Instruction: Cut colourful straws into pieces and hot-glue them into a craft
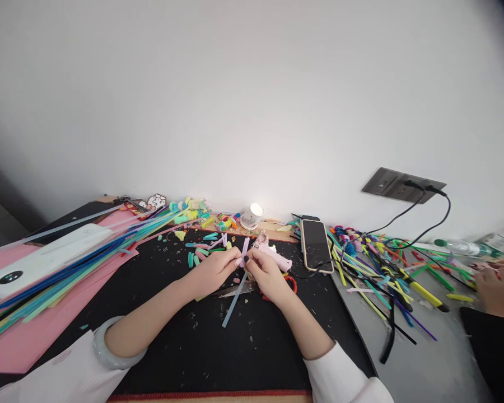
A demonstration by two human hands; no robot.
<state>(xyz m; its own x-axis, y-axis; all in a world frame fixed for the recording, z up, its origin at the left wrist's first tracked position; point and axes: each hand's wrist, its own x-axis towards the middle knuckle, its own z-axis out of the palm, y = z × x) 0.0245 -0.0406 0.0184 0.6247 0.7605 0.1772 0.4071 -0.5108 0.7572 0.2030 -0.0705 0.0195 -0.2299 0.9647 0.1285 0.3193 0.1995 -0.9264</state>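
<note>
"Pale sleeves (pixel 344 375) fill the lower corners as two bare forearms reach over a black mat (pixel 193 358). Where do the hands meet?"

"At the middle of the mat, fingertips nearly touching. The left hand (pixel 218 270) and right hand (pixel 267 274) both pinch a lilac strip (pixel 246 247), thumbs against forefingers. It sits between them, so neither hand is nearer."

"Which way does the strip run?"

"Its long axis points away from the wearer, toward the wall (pixel 235 101), far end leaning slightly right. That end shows clear of the fingertips; the near end is lost among them."

"And the pale blue stick (pixel 234 303)?"

"It slants from below the fingertips back toward the wearer and to the left. Whether it is gripped or merely lies there, one cannot tell."

"What surrounds them?"

"Scissors (pixel 249 287) lie partly covered beneath the hands. A pink glue gun (pixel 279 259) rests just beyond the right hand, a phone (pixel 316 245) farther right. At the frame's right edge, a co-worker's hand (pixel 500 291) appears, well apart."
</note>
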